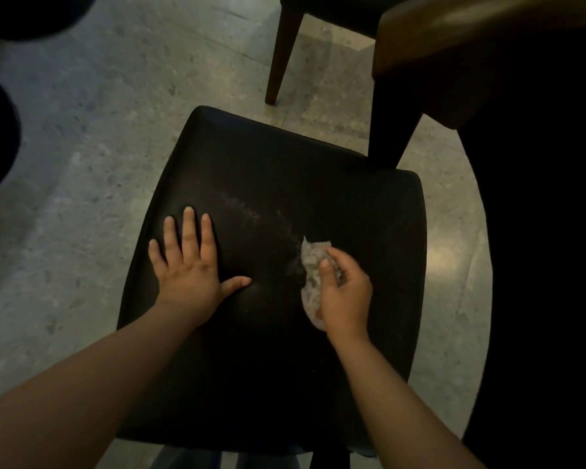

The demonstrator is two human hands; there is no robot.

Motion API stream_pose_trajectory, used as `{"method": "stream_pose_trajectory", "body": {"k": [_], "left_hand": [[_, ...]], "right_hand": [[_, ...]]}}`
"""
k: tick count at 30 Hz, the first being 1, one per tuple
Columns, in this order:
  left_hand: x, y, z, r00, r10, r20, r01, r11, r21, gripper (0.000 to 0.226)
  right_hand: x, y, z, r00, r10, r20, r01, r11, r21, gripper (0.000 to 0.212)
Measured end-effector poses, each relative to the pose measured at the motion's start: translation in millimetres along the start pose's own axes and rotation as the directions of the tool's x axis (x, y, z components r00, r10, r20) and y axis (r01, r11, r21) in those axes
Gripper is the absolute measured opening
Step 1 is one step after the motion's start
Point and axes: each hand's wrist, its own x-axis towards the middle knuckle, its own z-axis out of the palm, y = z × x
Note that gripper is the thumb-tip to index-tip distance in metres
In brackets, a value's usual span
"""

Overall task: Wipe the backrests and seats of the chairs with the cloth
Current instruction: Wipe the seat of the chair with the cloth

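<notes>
A: Your left hand (190,265), how are the fingers?
B: It lies flat on the black seat (285,170), palm down, at abt 8 o'clock from the seat centre. The four fingers (189,228) are straight and spread apart, tips toward 12 o'clock. The thumb (236,283) sticks out toward 3 o'clock. The hand grasps nothing, it only rests on the seat.
A: And your right hand (344,296)?
B: At abt 4 o'clock from the seat centre, well apart from the left one. Its fingers are curled round the cloth (310,265) and grip it. One finger lies on top of the cloth and points to 11 o'clock. The hand is a bit blurred, so I cannot tell exactly how the other fingers lie.
A: Where is the cloth, then?
B: On the seat, under your right hand. It is pale and crumpled, and it shows along the hand's 9 o'clock side, from the wrist up past the fingertips.
A: Anything else on the seat?
B: A thin line of pale dust (251,208), from the cloth's top edge toward 10 o'clock.
A: And around the seat?
B: A speckled stone floor (99,113). At 12 o'clock there is a brown chair leg (281,52). At 1 o'clock there is a brown wooden edge (454,32) w/ a dark leg (393,137) below it, which comes down just beside the seat's far edge.
</notes>
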Motion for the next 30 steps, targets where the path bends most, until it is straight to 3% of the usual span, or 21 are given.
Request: {"method": "stream_pose_trajectory", "body": {"k": [4,8,13,19,25,30], "left_hand": [[-1.4,0.6,0.9,1.000,0.005,-0.007,-0.005,1.000,-0.013,0.122],[-0.9,-0.9,1.9,1.000,0.012,-0.022,-0.012,1.000,-0.020,0.121],[-0.7,-1.0,1.7,0.999,0.016,-0.028,-0.016,1.000,-0.018,0.121],[-0.2,-0.4,-1.8,1.000,0.013,0.013,-0.012,1.000,-0.015,0.121],[-0.8,1.0,-5.1,0.999,0.007,0.047,-0.006,1.000,-0.008,0.120],[-0.3,1.8,-5.0,0.999,0.002,0.045,-0.002,1.000,-0.004,0.120]], "right_hand": [[40.6,-18.9,-27.4,0.964,-0.133,-0.231,0.140,0.990,0.012,0.025],[80.3,-28.1,-40.5,0.962,-0.217,-0.169,0.193,0.970,-0.149,0.026],[60.0,-18.2,-8.4,0.969,-0.142,-0.201,0.109,0.980,-0.167,0.023],[4.1,-5.0,5.0,0.994,-0.053,0.093,0.065,0.989,-0.132,0.024],[53.1,-31.5,-33.6,0.965,-0.234,-0.122,0.219,0.968,-0.121,0.021],[68.2,-32.9,-9.4,0.983,-0.150,-0.108,0.135,0.982,-0.133,0.023]]}}
